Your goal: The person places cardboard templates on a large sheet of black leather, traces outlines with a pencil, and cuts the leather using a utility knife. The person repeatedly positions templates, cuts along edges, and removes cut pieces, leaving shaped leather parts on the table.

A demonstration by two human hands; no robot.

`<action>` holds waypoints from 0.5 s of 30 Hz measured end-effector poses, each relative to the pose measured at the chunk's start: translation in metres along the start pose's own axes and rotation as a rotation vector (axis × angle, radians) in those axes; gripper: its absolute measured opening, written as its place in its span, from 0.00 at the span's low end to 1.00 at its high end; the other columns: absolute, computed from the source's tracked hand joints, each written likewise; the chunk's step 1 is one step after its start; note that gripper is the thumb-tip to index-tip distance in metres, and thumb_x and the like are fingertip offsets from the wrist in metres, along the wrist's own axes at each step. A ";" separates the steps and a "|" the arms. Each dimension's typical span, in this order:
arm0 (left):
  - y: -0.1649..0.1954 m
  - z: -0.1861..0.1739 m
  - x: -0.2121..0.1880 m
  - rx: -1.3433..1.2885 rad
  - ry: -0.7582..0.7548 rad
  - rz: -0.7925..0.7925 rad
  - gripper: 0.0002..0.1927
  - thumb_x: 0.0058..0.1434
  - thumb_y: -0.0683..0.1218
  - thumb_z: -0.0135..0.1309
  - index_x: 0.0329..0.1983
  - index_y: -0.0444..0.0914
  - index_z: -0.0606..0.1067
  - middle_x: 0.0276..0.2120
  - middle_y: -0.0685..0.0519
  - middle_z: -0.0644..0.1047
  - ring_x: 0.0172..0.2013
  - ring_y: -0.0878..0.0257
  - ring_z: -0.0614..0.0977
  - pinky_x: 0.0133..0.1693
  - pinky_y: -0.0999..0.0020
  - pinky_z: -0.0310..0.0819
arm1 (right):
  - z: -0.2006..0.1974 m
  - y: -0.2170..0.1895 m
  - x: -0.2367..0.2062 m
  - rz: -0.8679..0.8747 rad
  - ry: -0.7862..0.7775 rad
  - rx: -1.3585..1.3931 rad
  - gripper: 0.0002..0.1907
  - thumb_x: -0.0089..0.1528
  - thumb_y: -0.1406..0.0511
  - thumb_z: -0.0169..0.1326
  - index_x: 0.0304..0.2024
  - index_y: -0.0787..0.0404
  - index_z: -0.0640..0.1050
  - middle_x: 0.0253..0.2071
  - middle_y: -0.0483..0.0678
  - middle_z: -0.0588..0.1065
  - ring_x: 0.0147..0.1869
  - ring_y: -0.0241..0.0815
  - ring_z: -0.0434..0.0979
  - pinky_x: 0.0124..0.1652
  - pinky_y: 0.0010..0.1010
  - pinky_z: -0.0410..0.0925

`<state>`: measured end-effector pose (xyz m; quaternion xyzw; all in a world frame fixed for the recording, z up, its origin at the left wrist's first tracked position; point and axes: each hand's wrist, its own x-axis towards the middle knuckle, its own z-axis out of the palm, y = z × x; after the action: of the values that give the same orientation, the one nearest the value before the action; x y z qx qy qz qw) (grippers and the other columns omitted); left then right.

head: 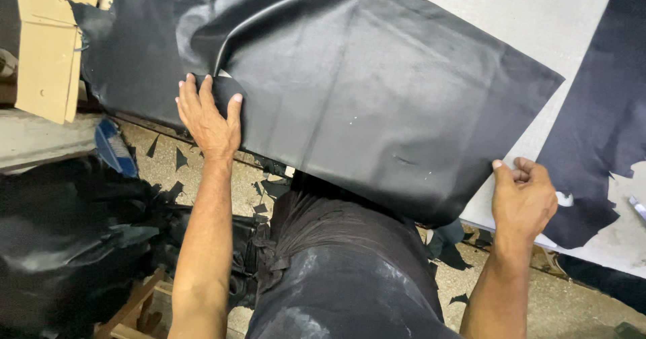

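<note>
A large sheet of black leather (377,90) lies spread over a pale grey table (531,22), its near edge hanging past the table's front. My left hand (208,113) grips the sheet's left part, thumb on top and fingers over a fold. My right hand (521,194) pinches the sheet's right edge near its lower corner, fingers curled.
More black leather (599,117) covers the table's right side. A heap of black hides (60,245) sits low on the left, beside tan cardboard pieces (47,49). Black offcuts (178,158) litter the speckled floor. My dark apron (343,272) fills the lower middle.
</note>
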<state>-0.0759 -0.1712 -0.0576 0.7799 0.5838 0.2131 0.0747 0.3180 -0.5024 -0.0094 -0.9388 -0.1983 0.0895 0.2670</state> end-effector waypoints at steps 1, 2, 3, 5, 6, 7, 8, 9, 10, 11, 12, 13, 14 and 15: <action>0.000 0.000 0.000 -0.009 0.001 0.008 0.36 0.67 0.60 0.60 0.69 0.33 0.68 0.72 0.35 0.60 0.74 0.39 0.56 0.73 0.41 0.41 | 0.002 0.000 0.006 0.007 0.001 -0.010 0.21 0.62 0.58 0.68 0.51 0.67 0.82 0.34 0.52 0.80 0.38 0.47 0.80 0.43 0.38 0.70; 0.000 -0.001 0.001 -0.021 0.004 0.018 0.37 0.67 0.60 0.60 0.70 0.33 0.68 0.72 0.34 0.60 0.74 0.39 0.55 0.73 0.41 0.41 | 0.004 -0.001 0.012 0.013 0.007 -0.019 0.21 0.62 0.58 0.69 0.49 0.67 0.82 0.34 0.52 0.80 0.38 0.48 0.80 0.43 0.38 0.70; -0.001 -0.001 0.001 -0.022 0.005 0.025 0.37 0.67 0.60 0.60 0.69 0.33 0.68 0.72 0.34 0.60 0.74 0.38 0.55 0.73 0.41 0.40 | 0.007 -0.001 0.018 0.022 0.012 -0.030 0.21 0.61 0.57 0.69 0.47 0.67 0.82 0.34 0.52 0.80 0.38 0.48 0.80 0.43 0.39 0.70; -0.001 -0.003 0.003 -0.026 -0.010 0.037 0.38 0.66 0.60 0.61 0.69 0.33 0.67 0.72 0.33 0.60 0.74 0.38 0.54 0.72 0.41 0.40 | 0.013 -0.001 0.027 -0.002 0.012 -0.064 0.21 0.60 0.57 0.70 0.46 0.67 0.82 0.34 0.53 0.80 0.38 0.50 0.80 0.44 0.40 0.70; -0.002 -0.004 0.005 -0.077 -0.018 0.011 0.38 0.65 0.59 0.61 0.70 0.32 0.66 0.72 0.34 0.60 0.73 0.38 0.54 0.72 0.41 0.40 | 0.016 0.000 0.032 -0.021 0.016 -0.079 0.21 0.59 0.57 0.70 0.45 0.67 0.82 0.33 0.53 0.80 0.38 0.51 0.80 0.44 0.41 0.70; -0.002 -0.005 0.007 -0.126 -0.023 -0.019 0.39 0.65 0.58 0.62 0.70 0.32 0.64 0.71 0.34 0.60 0.73 0.39 0.54 0.71 0.41 0.41 | 0.019 0.002 0.035 0.011 -0.009 -0.077 0.20 0.60 0.57 0.69 0.44 0.66 0.83 0.33 0.53 0.81 0.38 0.52 0.81 0.45 0.42 0.70; -0.003 -0.006 0.008 -0.168 -0.032 -0.053 0.40 0.64 0.57 0.62 0.71 0.31 0.63 0.71 0.34 0.61 0.73 0.39 0.55 0.70 0.41 0.41 | 0.021 0.004 0.038 0.044 -0.042 -0.076 0.19 0.60 0.56 0.69 0.43 0.65 0.83 0.33 0.53 0.81 0.38 0.52 0.81 0.45 0.42 0.70; -0.004 -0.008 0.010 -0.170 -0.042 -0.065 0.39 0.63 0.56 0.63 0.71 0.32 0.63 0.70 0.35 0.62 0.72 0.40 0.57 0.70 0.42 0.44 | 0.024 0.008 0.038 0.082 -0.081 -0.078 0.18 0.60 0.56 0.68 0.41 0.64 0.83 0.33 0.53 0.81 0.39 0.53 0.81 0.46 0.42 0.70; -0.005 -0.009 0.012 -0.172 -0.050 -0.079 0.39 0.62 0.54 0.63 0.70 0.32 0.64 0.70 0.36 0.63 0.71 0.41 0.59 0.69 0.43 0.46 | 0.026 0.012 0.039 0.052 -0.077 -0.107 0.18 0.61 0.56 0.68 0.42 0.64 0.84 0.34 0.54 0.80 0.40 0.54 0.81 0.46 0.43 0.70; -0.007 -0.011 0.014 -0.171 -0.047 -0.089 0.38 0.61 0.52 0.63 0.70 0.33 0.64 0.69 0.37 0.65 0.71 0.42 0.61 0.69 0.44 0.49 | 0.027 0.017 0.038 0.017 -0.070 -0.127 0.17 0.62 0.56 0.68 0.43 0.63 0.84 0.35 0.56 0.80 0.41 0.56 0.80 0.46 0.44 0.70; -0.009 -0.013 0.017 -0.179 -0.021 -0.052 0.37 0.61 0.51 0.64 0.70 0.33 0.64 0.67 0.39 0.67 0.69 0.43 0.63 0.68 0.46 0.52 | 0.031 0.021 0.037 -0.026 -0.066 -0.132 0.17 0.63 0.56 0.68 0.43 0.63 0.84 0.37 0.57 0.80 0.42 0.58 0.80 0.46 0.45 0.70; -0.012 -0.016 0.019 -0.181 0.015 -0.025 0.37 0.60 0.49 0.64 0.69 0.33 0.65 0.65 0.40 0.69 0.67 0.43 0.65 0.67 0.48 0.55 | 0.033 0.026 0.034 -0.198 0.014 -0.174 0.15 0.65 0.58 0.66 0.42 0.63 0.83 0.39 0.57 0.79 0.44 0.57 0.79 0.49 0.44 0.70; -0.015 -0.020 0.022 -0.232 0.031 -0.054 0.35 0.61 0.49 0.63 0.69 0.34 0.66 0.65 0.41 0.70 0.66 0.45 0.67 0.66 0.49 0.56 | 0.037 0.030 0.031 -0.378 0.098 -0.210 0.12 0.66 0.60 0.65 0.42 0.64 0.82 0.41 0.57 0.79 0.47 0.57 0.79 0.53 0.43 0.70; -0.018 -0.024 0.025 -0.283 0.055 -0.083 0.34 0.61 0.49 0.62 0.68 0.34 0.66 0.64 0.42 0.71 0.65 0.46 0.68 0.66 0.51 0.57 | 0.039 0.033 0.030 -0.467 0.142 -0.243 0.14 0.67 0.60 0.64 0.43 0.65 0.81 0.42 0.58 0.78 0.48 0.57 0.77 0.54 0.44 0.69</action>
<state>-0.0963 -0.1448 -0.0370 0.7305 0.5816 0.3113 0.1766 0.3449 -0.4974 -0.0621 -0.8968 -0.3993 -0.0650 0.1789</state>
